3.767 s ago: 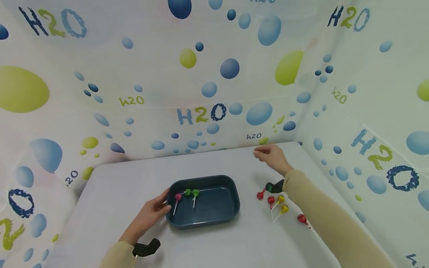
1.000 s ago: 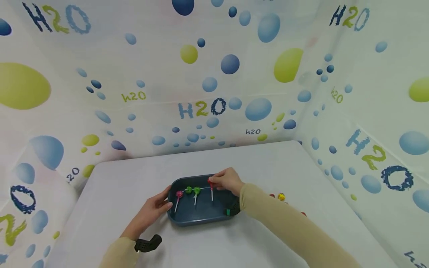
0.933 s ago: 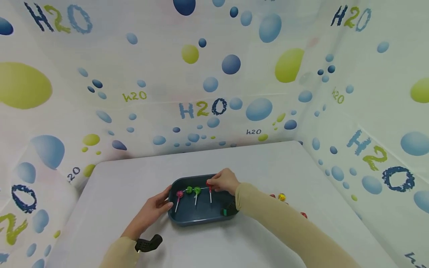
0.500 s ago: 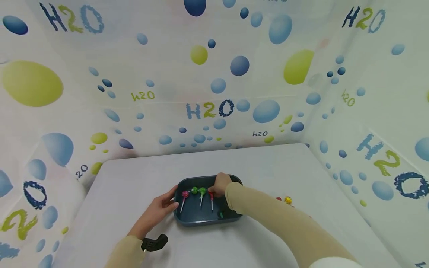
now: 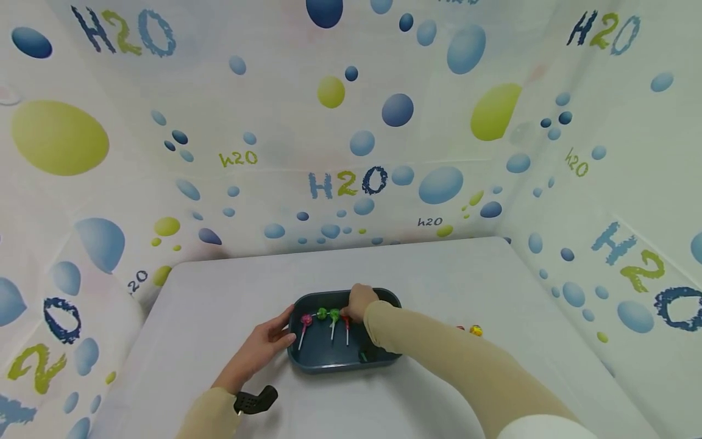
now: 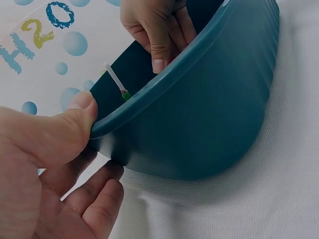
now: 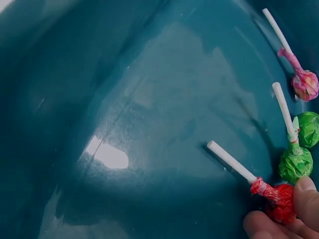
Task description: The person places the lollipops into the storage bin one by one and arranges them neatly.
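My left hand (image 5: 262, 349) grips the left end of the dark blue tray (image 5: 340, 368), thumb over the rim and fingers against the outside. Inside the tray, my right hand (image 5: 362, 302) pinches a red lollipop (image 7: 281, 201) by its wrapped head. Its white stick points toward the near side and its head sits right beside a green lollipop (image 7: 295, 163). Another green lollipop (image 7: 309, 128) lies farther left, mostly stick-hidden in the right wrist view. Leftmost is a pink lollipop (image 7: 305, 84), its stick angled toward the front.
On the white table (image 5: 236, 280), right of the tray, a yellow lollipop (image 5: 475, 330) and part of a red one (image 5: 460, 327) show past the right sleeve (image 5: 439, 335), which covers that area. Patterned walls (image 5: 274, 122) enclose the back and sides.
My right hand has come from the table's far right into the tray, bringing a red lollipop and lowering it beside the green ones. My left hand keeps its grip on the tray.
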`<action>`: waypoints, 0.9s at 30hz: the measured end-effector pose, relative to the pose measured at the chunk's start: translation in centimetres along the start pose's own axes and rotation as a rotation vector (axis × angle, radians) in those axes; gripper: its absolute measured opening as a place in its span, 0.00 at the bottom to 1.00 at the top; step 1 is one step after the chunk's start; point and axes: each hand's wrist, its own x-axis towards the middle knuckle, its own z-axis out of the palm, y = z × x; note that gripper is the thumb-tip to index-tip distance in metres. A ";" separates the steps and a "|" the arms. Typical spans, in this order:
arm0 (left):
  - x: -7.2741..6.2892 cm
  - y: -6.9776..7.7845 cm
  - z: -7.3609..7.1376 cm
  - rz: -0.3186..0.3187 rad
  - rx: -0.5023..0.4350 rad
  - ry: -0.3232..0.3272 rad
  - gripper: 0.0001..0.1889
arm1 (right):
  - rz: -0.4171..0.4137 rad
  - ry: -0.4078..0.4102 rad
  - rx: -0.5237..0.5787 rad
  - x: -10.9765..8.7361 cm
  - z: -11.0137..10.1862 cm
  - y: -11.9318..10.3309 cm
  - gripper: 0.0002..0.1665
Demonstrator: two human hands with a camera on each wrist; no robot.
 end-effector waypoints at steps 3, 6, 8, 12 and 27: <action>-0.1 0.1 0.1 -0.004 -0.001 -0.002 0.36 | -0.012 0.010 -0.013 0.3 0.3 0.2 0.22; -0.1 0.2 0.1 -0.007 -0.003 -0.004 0.36 | -0.025 0.022 -0.034 0.5 0.5 0.4 0.22; -0.1 0.2 0.0 -0.008 -0.004 -0.006 0.36 | -0.031 0.028 -0.040 0.6 0.6 0.4 0.22; -0.2 0.3 0.0 -0.009 -0.004 -0.007 0.36 | -0.028 0.024 -0.039 0.6 0.7 0.4 0.23; -0.3 0.4 0.1 -0.010 0.004 -0.002 0.36 | -0.014 0.011 -0.046 0.2 0.4 -0.1 0.25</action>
